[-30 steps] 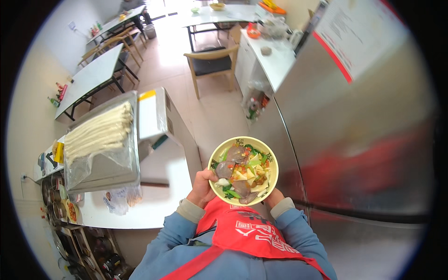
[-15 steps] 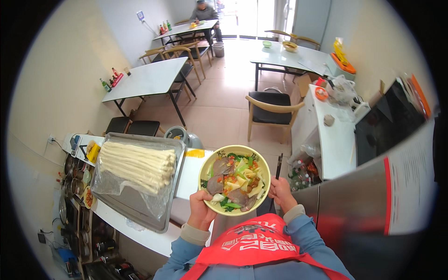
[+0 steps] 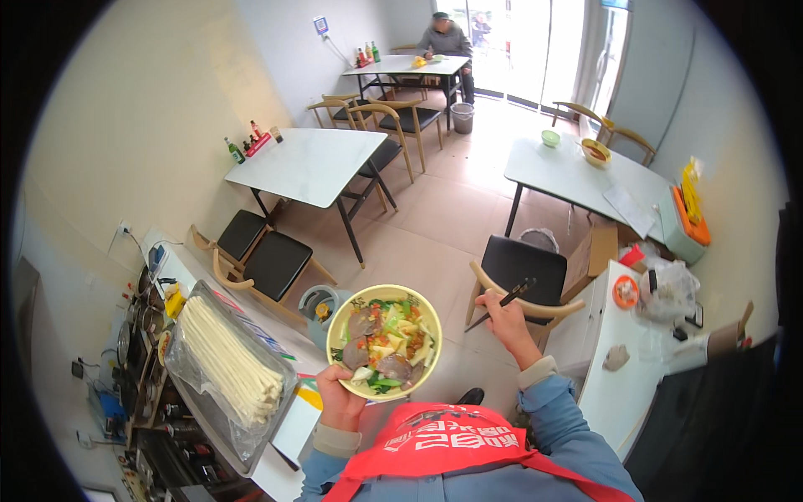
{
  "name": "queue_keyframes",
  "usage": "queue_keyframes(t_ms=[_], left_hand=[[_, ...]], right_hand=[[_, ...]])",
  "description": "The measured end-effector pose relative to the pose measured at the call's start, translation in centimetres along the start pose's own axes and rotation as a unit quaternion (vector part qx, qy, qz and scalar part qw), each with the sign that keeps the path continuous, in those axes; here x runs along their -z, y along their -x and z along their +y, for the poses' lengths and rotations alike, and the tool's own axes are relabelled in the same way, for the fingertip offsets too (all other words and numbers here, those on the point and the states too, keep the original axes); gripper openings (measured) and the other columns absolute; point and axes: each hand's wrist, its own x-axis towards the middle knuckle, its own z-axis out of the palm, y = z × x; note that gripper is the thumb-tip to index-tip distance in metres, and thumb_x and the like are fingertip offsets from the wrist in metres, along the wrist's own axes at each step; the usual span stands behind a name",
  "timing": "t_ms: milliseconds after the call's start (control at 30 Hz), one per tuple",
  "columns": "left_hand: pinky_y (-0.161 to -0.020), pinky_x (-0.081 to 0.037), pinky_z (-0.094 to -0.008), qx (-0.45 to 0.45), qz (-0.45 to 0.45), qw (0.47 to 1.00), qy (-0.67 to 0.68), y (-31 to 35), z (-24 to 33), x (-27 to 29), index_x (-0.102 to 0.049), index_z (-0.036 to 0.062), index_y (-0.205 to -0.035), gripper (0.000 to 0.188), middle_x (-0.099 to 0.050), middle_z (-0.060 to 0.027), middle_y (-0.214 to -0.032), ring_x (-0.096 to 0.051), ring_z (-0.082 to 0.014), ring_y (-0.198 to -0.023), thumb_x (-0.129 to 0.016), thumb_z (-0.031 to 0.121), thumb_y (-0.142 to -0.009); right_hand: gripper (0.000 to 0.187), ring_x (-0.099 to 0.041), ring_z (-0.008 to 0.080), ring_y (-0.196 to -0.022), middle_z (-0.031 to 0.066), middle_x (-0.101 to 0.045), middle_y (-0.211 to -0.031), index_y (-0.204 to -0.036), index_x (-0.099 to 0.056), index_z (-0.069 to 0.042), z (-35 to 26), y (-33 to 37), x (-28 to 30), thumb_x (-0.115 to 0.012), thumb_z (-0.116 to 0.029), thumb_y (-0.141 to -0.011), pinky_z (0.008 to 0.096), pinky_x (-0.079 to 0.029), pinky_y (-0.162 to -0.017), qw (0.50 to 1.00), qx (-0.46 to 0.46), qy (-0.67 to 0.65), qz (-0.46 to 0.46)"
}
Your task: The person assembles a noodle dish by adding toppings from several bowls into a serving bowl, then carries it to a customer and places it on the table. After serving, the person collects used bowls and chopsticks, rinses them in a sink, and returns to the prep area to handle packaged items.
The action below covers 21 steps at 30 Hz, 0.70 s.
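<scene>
My left hand [image 3: 341,402] grips the near left rim of a pale yellow bowl [image 3: 336,335], holding it up before my red apron [image 3: 447,435]. Wide noodles, dark meat slices [image 3: 394,366], green leaves and orange-red diced bits fill the bowl. To the right, apart from the bowl, my right hand [image 3: 507,325] is closed round dark chopsticks [image 3: 521,289]. They slant up to the right, with the thinner ends pointing down toward the bowl's side. Part of their length is hidden by my fingers.
At left, a metal tray [image 3: 288,393] carries long pale dough strips [image 3: 226,356] under plastic. Ahead stand white tables [image 3: 318,163] and black-seated chairs [image 3: 523,268]. A person [image 3: 447,40] sits at the far table. A cluttered white counter [image 3: 606,389] runs along the right.
My view has moved forward into the room, turned somewhat left. My right hand has drawn away from the bowl's side, and the chopsticks have gone from nearly upright to slanted. The left hand keeps the bowl.
</scene>
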Motion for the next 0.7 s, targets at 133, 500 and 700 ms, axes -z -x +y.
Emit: queue_keyframes(t_ms=[133,500,700], left_hand=[[-0.11,-0.043,-0.0509,-0.044,-0.008,0.998,0.034,-5.1,0.3,-1.5,-0.05,-0.0072,-0.134,0.073,-0.058,-0.0235,-0.133,-0.056,-0.0403,-0.123,-0.049,0.01,-0.063],[-0.107,-0.047,-0.0492,-0.08,0.04,0.995,0.045,-29.3,3.0,-2.4,-0.053,-0.0086,-0.126,0.06,-0.062,-0.0209,-0.123,-0.06,-0.0382,-0.116,-0.049,0.005,-0.067],[-0.108,-0.047,-0.0487,-0.043,-0.011,0.998,0.036,-48.2,6.5,-2.7,-0.051,-0.0077,-0.129,0.065,-0.061,-0.0213,-0.127,-0.059,-0.0377,-0.118,-0.048,0.004,-0.066]], right_hand=[[0.039,-0.063,0.0153,-0.052,0.0077,-0.062,-0.066,-0.103,-0.064,-0.002,-2.6,-5.0,0.6,-0.052,-0.04,-0.103,0.0256,-0.049,-0.047,0.996,0.037,-0.029,-0.072],[0.039,-0.045,0.0256,-0.138,0.0202,-0.05,-0.143,-0.104,-0.052,0.0,-1.7,-21.9,2.2,-0.045,0.014,-0.069,0.0326,-0.036,-0.11,0.985,0.116,-0.046,-0.121],[0.012,-0.058,0.0222,-0.119,0.0186,-0.058,-0.137,-0.1,-0.063,0.003,-3.0,-37.4,0.6,-0.059,-0.006,-0.092,0.0307,-0.044,-0.099,0.991,0.123,-0.011,-0.058]])
